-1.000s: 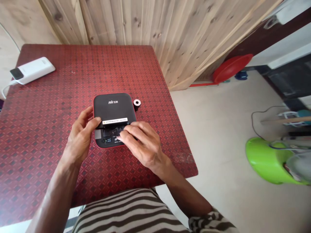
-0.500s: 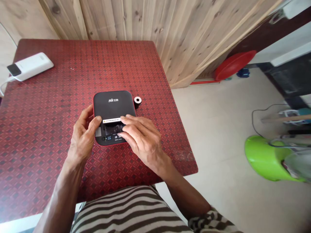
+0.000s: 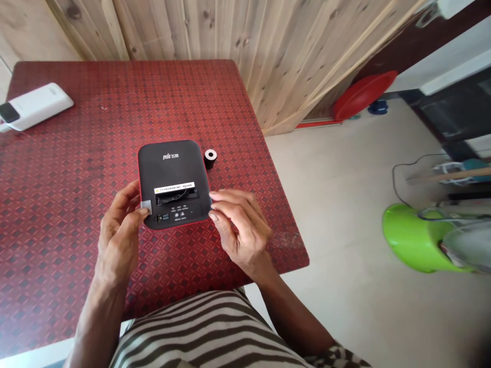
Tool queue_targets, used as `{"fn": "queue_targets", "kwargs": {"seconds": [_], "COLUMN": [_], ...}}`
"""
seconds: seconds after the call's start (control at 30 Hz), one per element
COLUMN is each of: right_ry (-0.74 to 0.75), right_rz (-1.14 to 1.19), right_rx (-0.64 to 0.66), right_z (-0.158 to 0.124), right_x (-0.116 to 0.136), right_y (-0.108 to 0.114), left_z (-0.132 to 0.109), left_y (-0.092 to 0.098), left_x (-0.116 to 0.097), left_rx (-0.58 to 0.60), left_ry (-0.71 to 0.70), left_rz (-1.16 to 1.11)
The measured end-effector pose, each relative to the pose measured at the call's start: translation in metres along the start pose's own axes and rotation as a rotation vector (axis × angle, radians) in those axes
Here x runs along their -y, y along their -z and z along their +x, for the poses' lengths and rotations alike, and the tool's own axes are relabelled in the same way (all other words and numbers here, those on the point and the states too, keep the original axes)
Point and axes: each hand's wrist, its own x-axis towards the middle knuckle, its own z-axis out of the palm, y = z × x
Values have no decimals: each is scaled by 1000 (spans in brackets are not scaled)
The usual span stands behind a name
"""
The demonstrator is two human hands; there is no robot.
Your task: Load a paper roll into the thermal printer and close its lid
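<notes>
A black box-shaped device [image 3: 174,174] with red trim, white lettering and a white label strip lies on the red patterned table [image 3: 69,174]. Its top has a dark slot, with small buttons near the front edge. My left hand [image 3: 118,237] grips its near left corner, thumb pressed on a small grey tab. My right hand [image 3: 240,230] hovers at the device's right edge, loosely curled fingers apart and tips just touching the side, holding nothing. A small black spool [image 3: 210,156] with a white centre stands just right of the device's far corner.
A white power bank [image 3: 34,105] with a cable lies at the table's far left. A wooden plank wall runs behind. On the floor to the right are a green plastic object [image 3: 418,240], a red basin [image 3: 362,94] and cables. My striped clothing [image 3: 199,332] is below.
My right hand has lifted off the device's slot and drawn back to its right edge, uncovering the slot and buttons. My left hand has stayed on the left corner.
</notes>
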Motion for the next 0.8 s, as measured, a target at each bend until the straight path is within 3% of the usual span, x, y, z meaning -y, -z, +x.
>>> {"fn": "queue_targets", "kwargs": {"seconds": [0.37,0.6,0.8], "right_ry": [-2,9,56], "right_rz": [-8,13,13], "right_rx": [-74,-87,-50], "right_z": [0,4,16], "right_x": [-6,-4,-1], "right_y": [-2,-6,-5], "left_z": [2,1,-1], "left_y": [-17,-15,-5], "left_x": [-3,1,18], "left_rx": [-154,-132,-64], "left_ry": [7,-19,-73], "left_rz": [-76,10,124]}}
